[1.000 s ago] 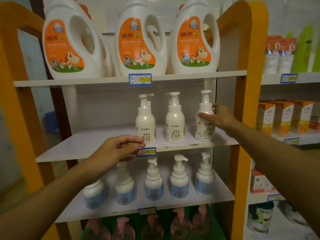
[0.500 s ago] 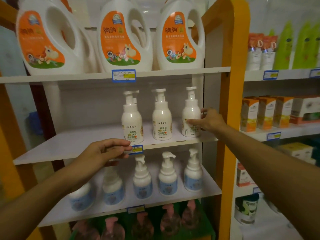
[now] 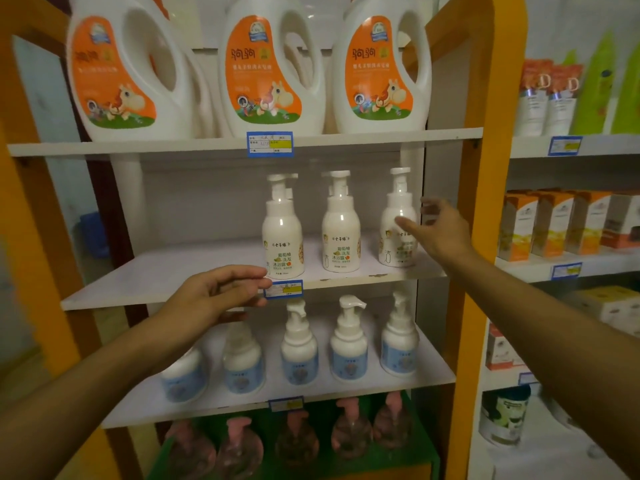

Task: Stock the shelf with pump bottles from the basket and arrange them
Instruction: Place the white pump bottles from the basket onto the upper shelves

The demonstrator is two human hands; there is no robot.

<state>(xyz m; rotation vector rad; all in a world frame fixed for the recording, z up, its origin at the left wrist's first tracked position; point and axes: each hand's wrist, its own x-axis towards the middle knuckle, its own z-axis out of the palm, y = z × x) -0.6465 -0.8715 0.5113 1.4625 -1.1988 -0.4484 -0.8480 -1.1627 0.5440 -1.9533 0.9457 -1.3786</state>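
Note:
Three white pump bottles stand in a row on the right half of the white middle shelf (image 3: 166,278): the left bottle (image 3: 282,244), the middle bottle (image 3: 341,237) and the right bottle (image 3: 398,237). My right hand (image 3: 441,230) hovers just right of the right bottle with its fingers spread. One fingertip lies in front of the bottle's shoulder, and the hand grips nothing. My left hand (image 3: 218,294) is at the shelf's front edge beside the blue price label (image 3: 284,289), fingers relaxed and empty. The basket is out of view.
Big white detergent jugs (image 3: 270,71) fill the top shelf. Blue-labelled pump bottles (image 3: 348,344) line the shelf below, and pink-topped clear bottles (image 3: 349,431) sit at the bottom. An orange frame post (image 3: 485,202) stands close to my right hand. Boxes (image 3: 550,223) fill the neighbouring rack.
My right hand has let go of the right bottle, and its fingers have opened. My left hand stays at the shelf edge. The view has shifted slightly.

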